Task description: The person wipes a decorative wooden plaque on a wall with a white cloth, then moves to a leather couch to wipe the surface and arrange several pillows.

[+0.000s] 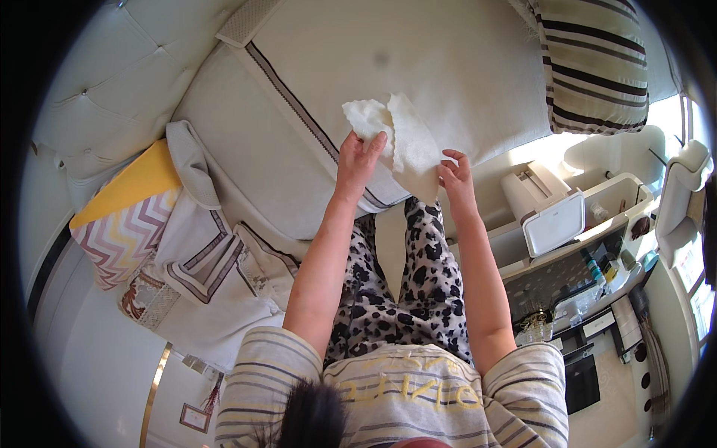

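A thin, white, crumpled cloth or tissue-like sheet hangs partly folded between my hands, above a pale sofa cover with a dark patterned trim band. My left hand pinches its left part between thumb and fingers. At the sheet's right edge is my right hand, thumb and fingertips close together on that edge. The sheet's wavy upper edges lie over the cover from this view, and its lower tip hangs near my knees. The material cannot be told exactly.
A striped cushion sits at the upper right. Folded covers and a yellow and zigzag cushion lie at left. To the right stand a white lidded bin, an open container and a dark tabletop with glasses.
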A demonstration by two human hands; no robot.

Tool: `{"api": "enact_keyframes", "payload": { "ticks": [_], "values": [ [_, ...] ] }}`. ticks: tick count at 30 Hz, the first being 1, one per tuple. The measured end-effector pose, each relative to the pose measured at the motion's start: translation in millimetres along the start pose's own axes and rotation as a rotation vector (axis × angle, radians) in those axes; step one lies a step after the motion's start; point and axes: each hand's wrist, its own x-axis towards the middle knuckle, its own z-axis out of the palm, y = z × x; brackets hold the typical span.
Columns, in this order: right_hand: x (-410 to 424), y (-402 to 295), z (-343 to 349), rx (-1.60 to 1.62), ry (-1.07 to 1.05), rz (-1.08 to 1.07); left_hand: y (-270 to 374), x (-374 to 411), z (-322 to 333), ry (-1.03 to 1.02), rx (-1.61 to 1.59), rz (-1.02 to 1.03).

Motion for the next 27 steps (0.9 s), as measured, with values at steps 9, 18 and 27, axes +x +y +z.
{"api": "enact_keyframes", "payload": {
  "ticks": [9, 18, 27],
  "values": [
    [23.5, 14.0, 66.5, -0.344, -0.188, -0.102, 4.6, -27.4, -20.9, -0.017, 0.146, 0.077],
    [21.4, -9.2, 55.5, -0.061, -0.145, -0.131, 7.1, -30.5, -90.2, 0.704, 0.235, -0.025],
    [16.5, -34.5, 58.4, -0.437, -0.254, -0.096, 14.3, -49.0, -120.6, 0.172, 0.459, 0.078]
  ]
}}
